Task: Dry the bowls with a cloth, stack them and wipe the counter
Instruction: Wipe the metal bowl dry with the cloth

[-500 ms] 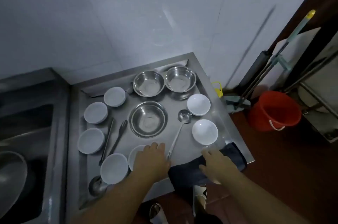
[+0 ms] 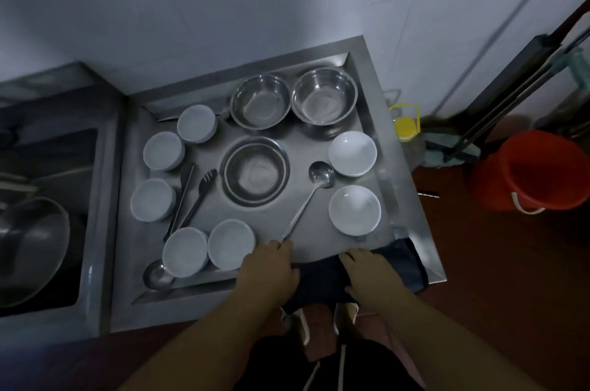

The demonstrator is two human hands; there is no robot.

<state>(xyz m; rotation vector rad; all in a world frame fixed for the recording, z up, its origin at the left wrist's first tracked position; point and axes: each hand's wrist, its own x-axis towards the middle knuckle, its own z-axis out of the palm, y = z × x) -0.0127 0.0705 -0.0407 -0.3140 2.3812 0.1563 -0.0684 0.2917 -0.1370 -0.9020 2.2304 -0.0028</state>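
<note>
1. Bowls: seven white ones and three steel ones sit on the steel counter [image 2: 412,199]. Five white bowls stand along the left and front-left; the nearest two [image 2: 185,251] [image 2: 231,244] stand side by side by the front lip.
2. Two more white bowls [image 2: 352,153] [image 2: 355,209] stand upright on the right side, just apart.
3. Two steel bowls [image 2: 260,101] [image 2: 324,95] sit at the back; a third [image 2: 255,171] sits mid-counter.
4. Ladle [image 2: 321,174] lies between the middle steel bowl and the right white bowls, handle running toward you.
5. Dark cloth [image 2: 322,279] lies over the front edge at the right corner.
6. Your left hand [image 2: 269,266] rests at the cloth's left end, by the ladle handle tip; whether it grips anything you cannot tell.
7. Your right hand [image 2: 372,274] lies on the cloth, fingers spread flat.
8. Red bucket [image 2: 530,172] stands on the floor to the right.
</note>
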